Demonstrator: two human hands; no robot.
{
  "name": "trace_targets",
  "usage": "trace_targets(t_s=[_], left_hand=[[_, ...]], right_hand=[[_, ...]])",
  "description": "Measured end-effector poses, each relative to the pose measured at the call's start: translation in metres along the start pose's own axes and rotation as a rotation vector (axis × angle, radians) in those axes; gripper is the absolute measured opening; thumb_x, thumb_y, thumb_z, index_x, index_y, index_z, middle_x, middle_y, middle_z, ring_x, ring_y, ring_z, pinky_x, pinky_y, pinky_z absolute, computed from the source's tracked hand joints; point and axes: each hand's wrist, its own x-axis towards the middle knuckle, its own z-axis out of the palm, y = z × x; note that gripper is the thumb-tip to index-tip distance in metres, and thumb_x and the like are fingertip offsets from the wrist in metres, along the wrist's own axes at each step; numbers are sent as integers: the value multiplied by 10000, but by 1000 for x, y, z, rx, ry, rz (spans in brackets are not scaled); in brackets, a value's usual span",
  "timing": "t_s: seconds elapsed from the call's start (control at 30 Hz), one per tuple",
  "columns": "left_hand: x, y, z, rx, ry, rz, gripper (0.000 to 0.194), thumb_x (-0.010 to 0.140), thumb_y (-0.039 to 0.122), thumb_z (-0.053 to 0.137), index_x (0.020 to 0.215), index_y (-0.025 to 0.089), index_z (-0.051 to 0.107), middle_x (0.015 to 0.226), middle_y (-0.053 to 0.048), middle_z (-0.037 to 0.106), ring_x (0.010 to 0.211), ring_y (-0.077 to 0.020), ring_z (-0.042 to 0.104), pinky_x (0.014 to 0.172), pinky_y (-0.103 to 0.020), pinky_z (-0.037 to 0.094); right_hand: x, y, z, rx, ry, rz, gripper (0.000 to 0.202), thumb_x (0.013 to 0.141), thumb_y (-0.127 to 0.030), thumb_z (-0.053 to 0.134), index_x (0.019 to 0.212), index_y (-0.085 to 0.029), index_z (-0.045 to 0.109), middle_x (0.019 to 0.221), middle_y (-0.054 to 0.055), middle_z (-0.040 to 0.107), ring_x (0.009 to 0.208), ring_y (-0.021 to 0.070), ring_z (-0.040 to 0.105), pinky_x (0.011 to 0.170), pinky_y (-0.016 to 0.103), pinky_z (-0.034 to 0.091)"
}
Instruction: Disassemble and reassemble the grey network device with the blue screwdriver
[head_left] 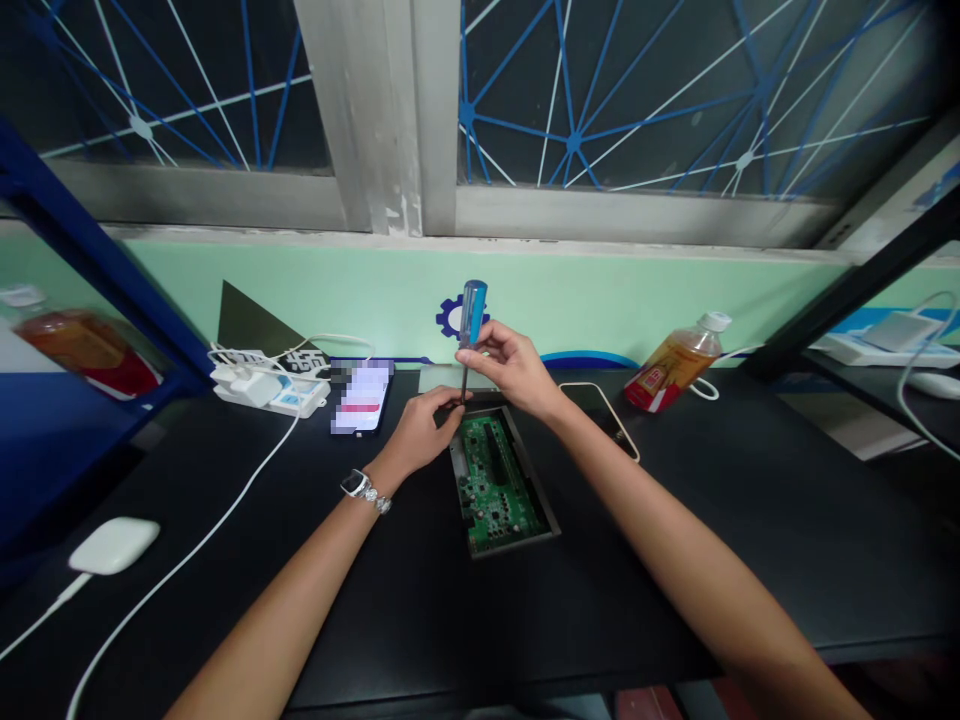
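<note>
A green circuit board (pixel 495 480) lies in a shallow metal frame (pixel 517 546) on the black table. My right hand (pixel 517 365) grips a screwdriver (pixel 473 312) with a clear and blue handle, held upright over the far left corner of the frame. Its shaft points down to that corner. My left hand (pixel 429 425) has its fingers closed together at the lower end of the shaft, by the frame's edge. Whatever those fingertips pinch is too small and hidden to make out.
Left of the board are a lit phone (pixel 363 397), a white power strip (pixel 281 390) and a white charging case (pixel 114 545) on a cable. To the right lie a dark phone (pixel 600 420) and a drink bottle (pixel 675 365). A green wall (pixel 570 290) stands behind.
</note>
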Motion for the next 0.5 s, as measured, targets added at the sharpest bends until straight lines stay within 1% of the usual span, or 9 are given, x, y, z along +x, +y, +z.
trace_targets(t_s=[0.07, 0.1, 0.17, 0.2, 0.37, 0.5], left_hand=[[-1, -2, -3, 118, -10, 65, 221, 897, 160, 574, 1068, 210, 705, 1087, -86, 730, 1007, -240, 688, 916, -371, 533], [-1, -3, -4, 169, -27, 76, 220, 886, 138, 572, 1046, 211, 706, 1049, -83, 727, 981, -241, 688, 893, -369, 534], [-2, -5, -7, 245, -62, 71, 209, 880, 110, 563, 981, 216, 713, 968, -70, 729, 912, -238, 692, 841, -364, 533], [-2, -6, -7, 266, -75, 68, 206, 883, 103, 560, 952, 219, 717, 938, -64, 730, 882, -236, 694, 819, -361, 531], [-2, -8, -7, 285, -71, 79, 208, 905, 111, 559, 922, 229, 729, 906, -56, 734, 853, -235, 694, 790, -350, 520], [-2, -8, -6, 285, -83, 69, 205, 911, 123, 557, 950, 229, 727, 937, -56, 735, 874, -237, 690, 804, -352, 519]], right_hand=[[0, -1, 1, -57, 33, 11, 397, 777, -533, 743, 813, -237, 480, 821, -6, 586, 676, 129, 504, 593, 273, 412], [0, -2, 2, -85, 47, 17, 411, 771, -551, 741, 808, -238, 476, 816, -9, 578, 627, 118, 462, 550, 270, 373], [-1, -3, 2, -123, 72, 22, 427, 765, -571, 739, 798, -240, 471, 802, -16, 562, 567, 104, 385, 506, 272, 307], [-1, -4, 3, -134, 83, 17, 431, 763, -573, 741, 790, -241, 468, 783, -20, 549, 560, 104, 369, 507, 275, 297], [-2, -4, 8, -69, 118, -18, 436, 769, -547, 749, 776, -246, 433, 664, -53, 443, 575, 113, 391, 557, 285, 341], [-4, -3, 12, -25, 116, 42, 449, 776, -558, 736, 820, -259, 403, 659, -57, 472, 537, 107, 407, 518, 282, 348]])
